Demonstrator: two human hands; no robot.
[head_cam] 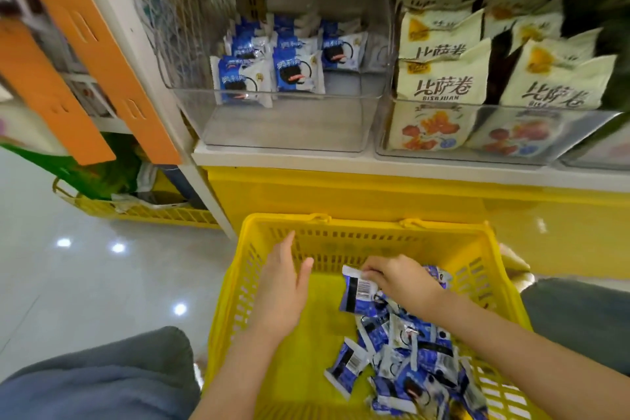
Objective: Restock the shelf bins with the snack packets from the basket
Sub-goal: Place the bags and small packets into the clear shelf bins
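Observation:
A yellow plastic basket (361, 235) sits between my knees and holds a heap of blue-and-white snack packets (405, 358) on its right side. My right hand (399, 278) pinches the top edge of one packet (358, 293), barcode side up, above the heap. Over the basket's bare left half, my left hand (284, 286) hovers with straight fingers and holds nothing. A clear shelf bin (283, 126) ahead holds several of the same blue packets (269, 61) toward its back.
To the right, a second clear bin (491, 153) is packed with cream-coloured snack bags (443, 85). A yellow shelf base (392, 194) runs below the bins. Orange shelf uprights (112, 54) and another yellow basket (143, 211) stand left on the glossy floor.

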